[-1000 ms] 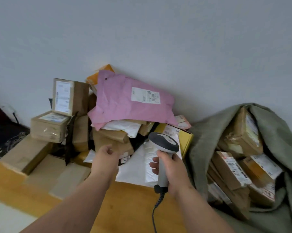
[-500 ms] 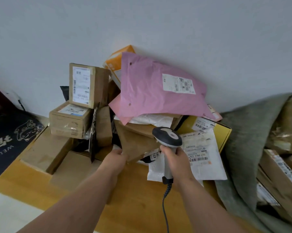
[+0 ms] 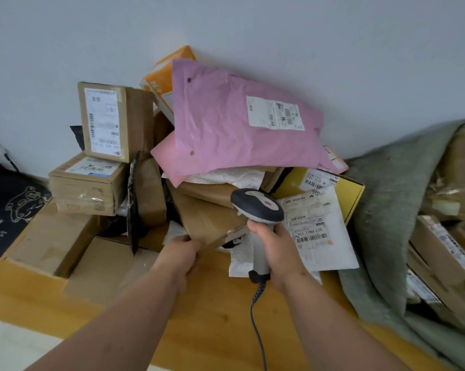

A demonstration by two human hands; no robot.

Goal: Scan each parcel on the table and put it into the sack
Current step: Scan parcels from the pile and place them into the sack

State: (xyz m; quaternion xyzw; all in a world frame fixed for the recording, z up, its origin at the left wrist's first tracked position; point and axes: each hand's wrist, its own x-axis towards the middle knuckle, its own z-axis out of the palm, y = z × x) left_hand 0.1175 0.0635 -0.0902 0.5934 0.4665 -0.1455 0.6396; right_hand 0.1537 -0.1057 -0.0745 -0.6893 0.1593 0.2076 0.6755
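- Progress check: the sack (image 3: 381,210) on the right already has several boxes showing in its mouth, so I'd say a good part is done. Still plenty to go though, the pile on the table (image 3: 220,303) is big.
- What's left, as far as I can see: the pink mailer (image 3: 234,129) on top, an orange box (image 3: 164,79) behind it against the wall, a yellow box (image 3: 351,191), a white mailer (image 3: 314,231), and a bunch of brown boxes stacked on the left.
- Left hand (image 3: 181,251) is closed on the near bottom corner of a brown box (image 3: 204,220) in the middle of the pile, fingers tucked under the edge. Looks like that's the parcel being worked on now.
- That brown box sits tilted, wedged under the pink mailer, near corner pointing down toward the person. Its long axis seems to run from that corner up and back into the pile. No label showing on the face I can see, so it probably needs flipping before it'll scan.
- Right hand (image 3: 275,247) is wrapped tight round the grip of the scanner (image 3: 256,207), head aimed away at the pile, cord hanging down.
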